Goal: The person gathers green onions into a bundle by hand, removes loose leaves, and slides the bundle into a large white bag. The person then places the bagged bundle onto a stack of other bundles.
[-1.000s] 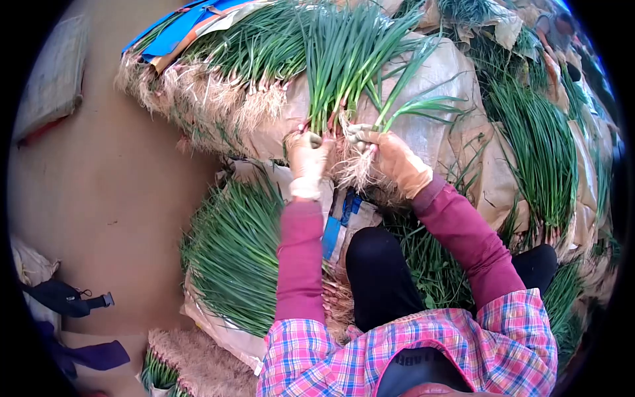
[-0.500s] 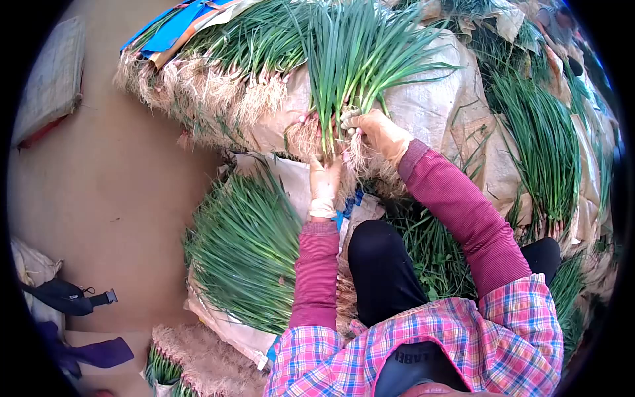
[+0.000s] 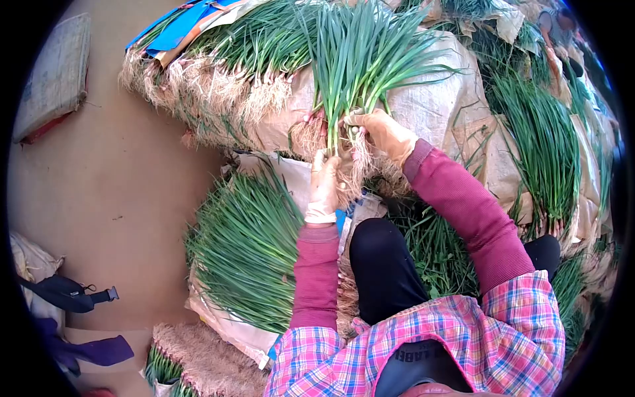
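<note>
My gloved right hand is closed around the lower stalks of a bunch of green garlic, whose long leaves fan out away from me over a covered heap. Pale, tangled roots hang below its fingers. Just left of and nearer than it, my gloved left hand pinches the lower ends of a few stalks. A small group of pinkish bulbs with roots lies to the left of the stalks. Leaves and glove partly hide the fingertips.
More rooted green garlic lies on the heap's left side under a blue sheet. Another large bundle is beside my left forearm, and one lies at right. A black waist bag and another person are at the edges.
The left hand has dropped slightly, its fingers still at the stalk ends. The right hand keeps its grip and has shifted slightly right. The whole view has moved a little.
</note>
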Available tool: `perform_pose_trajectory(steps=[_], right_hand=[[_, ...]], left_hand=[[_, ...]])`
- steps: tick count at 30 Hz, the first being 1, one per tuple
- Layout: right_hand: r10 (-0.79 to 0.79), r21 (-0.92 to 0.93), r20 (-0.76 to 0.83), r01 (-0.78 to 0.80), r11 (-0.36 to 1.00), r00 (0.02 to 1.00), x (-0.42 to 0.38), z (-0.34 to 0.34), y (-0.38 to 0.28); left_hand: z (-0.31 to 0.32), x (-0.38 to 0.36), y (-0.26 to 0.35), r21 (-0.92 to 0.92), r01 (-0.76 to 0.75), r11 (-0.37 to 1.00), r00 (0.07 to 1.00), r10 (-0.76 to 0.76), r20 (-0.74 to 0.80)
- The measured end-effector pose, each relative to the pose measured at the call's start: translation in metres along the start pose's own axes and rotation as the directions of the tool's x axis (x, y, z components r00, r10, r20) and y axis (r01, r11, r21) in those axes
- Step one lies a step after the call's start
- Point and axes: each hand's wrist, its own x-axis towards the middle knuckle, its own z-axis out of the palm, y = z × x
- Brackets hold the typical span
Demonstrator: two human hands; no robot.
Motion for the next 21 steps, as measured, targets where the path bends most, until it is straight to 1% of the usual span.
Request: perform_pose_trajectory(steps=[2,3,4,5,6,7,8,9,10,11,12,13,14,16,17,18,19,20,21], right_hand=[[-0.022,-0.015,-0.016,0.022,1.000,1.000,0.003,-0.004,0.003],[0.022,-0.003,-0.072,-0.022,1.000,0.997,-0.003,0.000,-0.001],[0.069,0.016,-0.128,-0.067,0.998,0.989,-0.008,0.005,-0.004],[0.072,0.022,-0.060,-0.071,0.997,0.996,-0.013,0.003,-0.006],[0.068,0.025,-0.061,-0.066,0.998,0.996,-0.015,0.004,-0.007],[-0.017,0.022,-0.097,0.019,1.000,0.995,-0.017,0.004,-0.010],[-0.102,0.014,-0.135,0.105,0.994,0.986,-0.020,0.004,-0.014],[-0.132,0.037,-0.134,0.138,0.990,0.982,-0.018,-0.008,-0.019],[-0.126,0.209,-0.075,0.139,0.968,0.989,-0.017,-0.022,-0.024],[-0.107,0.094,-0.114,0.118,0.989,0.988,-0.024,-0.030,-0.033],[-0.091,-0.021,-0.156,0.089,0.996,0.984,-0.035,-0.036,-0.046],[-0.090,-0.085,-0.137,0.079,0.993,0.986,-0.058,-0.038,-0.055],[-0.148,-0.200,-0.101,0.125,0.972,0.984,-0.089,-0.029,-0.064],[-0.083,-0.205,-0.281,0.025,0.978,0.956,-0.090,-0.062,-0.045],[-0.088,-0.207,-0.288,0.028,0.978,0.954,-0.088,-0.067,-0.041],[-0.085,-0.246,-0.294,0.011,0.969,0.952,-0.084,-0.072,-0.040],[-0.080,-0.282,-0.299,-0.008,0.959,0.951,-0.081,-0.079,-0.039],[-0.082,-0.277,-0.305,-0.006,0.961,0.949,-0.078,-0.079,-0.041],[-0.124,-0.373,-0.292,0.007,0.928,0.948,-0.072,-0.076,-0.042]], left_hand=[[0.004,-0.003,0.006,-0.182,0.092,0.979,0.989,-0.067,0.135],[0.019,-0.004,0.010,-0.152,0.079,0.985,0.997,-0.074,0.038],[0.022,-0.003,0.011,-0.152,0.082,0.985,0.996,-0.078,0.033],[0.025,-0.001,0.012,-0.196,0.069,0.978,0.996,-0.056,0.068],[0.026,0.001,0.014,-0.240,0.054,0.969,0.994,-0.029,0.107],[0.011,0.011,0.001,-0.307,0.144,0.941,0.981,-0.094,0.171],[0.009,0.012,0.009,-0.302,0.178,0.936,0.967,-0.110,0.230],[0.006,0.011,0.016,-0.345,0.215,0.913,0.951,-0.115,0.288],[0.001,0.007,0.023,-0.385,0.256,0.887,0.932,-0.121,0.342],[-0.003,0.004,0.031,-0.282,0.160,0.946,0.971,-0.099,0.219],[0.001,0.002,0.042,-0.235,0.126,0.964,0.991,-0.131,-0.005],[-0.014,0.005,0.046,-0.243,0.114,0.963,0.991,-0.091,0.103],[-0.030,0.011,0.052,-0.260,0.097,0.961,0.978,-0.043,0.205],[-0.037,0.016,0.065,-0.321,0.139,0.937,0.955,-0.042,0.292],[-0.038,0.022,0.071,-0.372,0.133,0.919,0.940,0.002,0.342],[-0.041,0.027,0.079,-0.436,0.202,0.877,0.891,0.021,0.454],[-0.035,0.035,0.081,-0.246,0.080,0.966,0.958,-0.007,0.287],[-0.026,0.044,0.085,-0.021,-0.005,1.000,0.994,0.008,0.108],[-0.020,0.061,0.073,0.128,-0.093,0.987,0.995,0.087,0.052]])
